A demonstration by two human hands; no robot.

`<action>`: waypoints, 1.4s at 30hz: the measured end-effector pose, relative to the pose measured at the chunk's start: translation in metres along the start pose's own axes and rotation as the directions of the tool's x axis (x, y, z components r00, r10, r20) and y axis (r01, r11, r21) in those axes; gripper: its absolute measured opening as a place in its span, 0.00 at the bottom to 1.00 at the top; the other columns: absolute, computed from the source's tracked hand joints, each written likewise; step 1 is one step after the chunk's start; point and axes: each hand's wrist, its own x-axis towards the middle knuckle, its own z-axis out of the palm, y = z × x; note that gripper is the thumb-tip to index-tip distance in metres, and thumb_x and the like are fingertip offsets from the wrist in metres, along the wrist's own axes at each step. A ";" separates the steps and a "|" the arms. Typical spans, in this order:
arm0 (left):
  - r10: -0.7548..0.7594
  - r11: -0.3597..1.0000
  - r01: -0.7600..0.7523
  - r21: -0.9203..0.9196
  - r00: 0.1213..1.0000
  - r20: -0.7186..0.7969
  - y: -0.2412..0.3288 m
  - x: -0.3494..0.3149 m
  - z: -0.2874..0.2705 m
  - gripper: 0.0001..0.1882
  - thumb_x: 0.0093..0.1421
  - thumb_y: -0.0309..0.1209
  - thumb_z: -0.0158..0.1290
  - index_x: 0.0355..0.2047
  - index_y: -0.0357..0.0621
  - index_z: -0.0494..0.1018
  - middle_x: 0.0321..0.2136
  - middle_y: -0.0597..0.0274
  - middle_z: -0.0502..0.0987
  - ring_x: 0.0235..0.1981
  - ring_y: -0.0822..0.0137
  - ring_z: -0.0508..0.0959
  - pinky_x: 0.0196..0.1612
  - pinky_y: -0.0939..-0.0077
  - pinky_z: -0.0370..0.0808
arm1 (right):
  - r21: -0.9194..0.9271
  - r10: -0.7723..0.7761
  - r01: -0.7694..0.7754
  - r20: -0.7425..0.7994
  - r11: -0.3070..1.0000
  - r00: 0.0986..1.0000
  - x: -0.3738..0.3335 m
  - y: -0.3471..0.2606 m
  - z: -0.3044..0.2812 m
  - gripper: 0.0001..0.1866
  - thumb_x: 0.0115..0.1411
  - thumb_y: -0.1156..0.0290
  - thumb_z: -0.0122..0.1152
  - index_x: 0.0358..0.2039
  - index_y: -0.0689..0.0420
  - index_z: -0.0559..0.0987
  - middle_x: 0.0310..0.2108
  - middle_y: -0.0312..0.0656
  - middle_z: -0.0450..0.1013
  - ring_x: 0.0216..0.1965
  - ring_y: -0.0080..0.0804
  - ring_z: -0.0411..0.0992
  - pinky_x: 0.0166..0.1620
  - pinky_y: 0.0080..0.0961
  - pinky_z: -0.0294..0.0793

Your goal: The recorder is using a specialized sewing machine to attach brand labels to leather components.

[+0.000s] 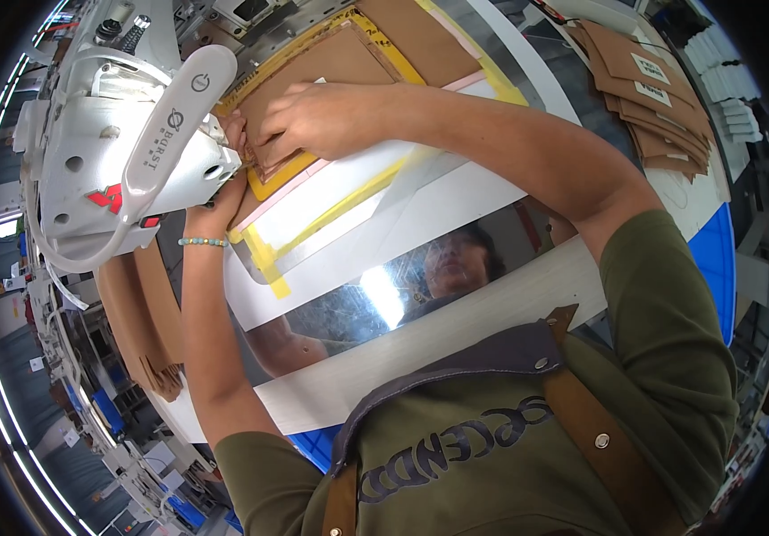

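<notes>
At the far left, a stack of brown fabric pieces (138, 308) hangs beside the table, below the white sewing machine head (89, 192). A white oval lamp (179, 125) on a curved neck covers part of the head.

The left forearm rises almost vertically at left of centre, with a beaded bracelet (202, 241) at the wrist. The left hand (221, 205) passes behind the machine head; its fingers reappear at the left edge of the brown panel (348, 67). Its grip is largely concealed; whether the fingers pinch the panel cannot be determined.

The panel lies at upper centre, inside a yellow-bordered frame (387, 46). It is matte and flat, with straight edges and layered edging at its lower left corner. The right forearm enters from the right and extends leftward. The right hand (326, 121) is palm down over the panel, fingers bent and close together, tips directed left; whether they clamp an edge cannot be determined.

Below the frame, yellow tape (340, 207) borders a white sheet (469, 198), next to a mirror-like metal plate (357, 295).

At upper right, brown fabric pouches (639, 85) with white labels overlap in a pile. Below them, a blue container (717, 259) shows only its side; its contents are hidden.
</notes>
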 end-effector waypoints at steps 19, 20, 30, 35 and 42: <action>-0.044 0.911 -0.011 -0.413 0.991 -0.123 -0.026 -0.021 0.024 0.17 0.72 0.24 0.52 0.59 0.44 0.78 0.60 0.62 0.81 0.65 0.58 0.75 0.69 0.63 0.69 | 0.049 -0.009 0.010 -0.015 0.999 1.000 -0.002 0.002 0.000 0.23 0.62 0.79 0.57 0.54 0.44 0.86 0.58 0.38 0.78 0.61 0.36 0.72 0.65 0.41 0.68; -0.037 0.917 -0.017 -0.398 0.991 -0.129 -0.020 -0.019 0.019 0.17 0.72 0.24 0.52 0.59 0.44 0.78 0.60 0.62 0.80 0.65 0.58 0.74 0.70 0.63 0.69 | 0.037 0.005 -0.004 -0.013 0.999 1.000 -0.003 0.003 0.001 0.23 0.62 0.79 0.56 0.54 0.44 0.86 0.59 0.38 0.78 0.62 0.36 0.72 0.65 0.41 0.68; -0.071 0.899 0.016 -0.437 0.991 -0.110 -0.012 -0.008 0.009 0.16 0.71 0.27 0.56 0.58 0.44 0.80 0.59 0.61 0.82 0.62 0.61 0.78 0.69 0.67 0.70 | 0.083 0.022 -0.020 -0.022 0.996 1.000 0.003 -0.001 -0.003 0.24 0.63 0.80 0.56 0.54 0.43 0.87 0.60 0.38 0.78 0.63 0.39 0.72 0.67 0.40 0.68; -0.082 0.841 0.049 -0.539 0.996 -0.038 -0.013 -0.008 0.006 0.14 0.73 0.28 0.53 0.57 0.44 0.78 0.60 0.60 0.79 0.65 0.57 0.74 0.72 0.62 0.66 | 0.047 0.045 -0.045 -0.010 0.998 0.999 0.001 -0.003 -0.006 0.24 0.64 0.81 0.57 0.55 0.43 0.87 0.60 0.37 0.77 0.62 0.40 0.72 0.67 0.41 0.68; -0.089 0.692 0.045 -0.720 0.996 -0.023 -0.014 -0.004 0.003 0.17 0.68 0.22 0.56 0.57 0.40 0.79 0.59 0.56 0.80 0.63 0.60 0.76 0.71 0.64 0.68 | -0.012 0.032 -0.031 0.006 0.999 0.999 0.002 -0.003 -0.009 0.24 0.64 0.80 0.57 0.56 0.43 0.87 0.60 0.39 0.77 0.62 0.40 0.72 0.66 0.41 0.69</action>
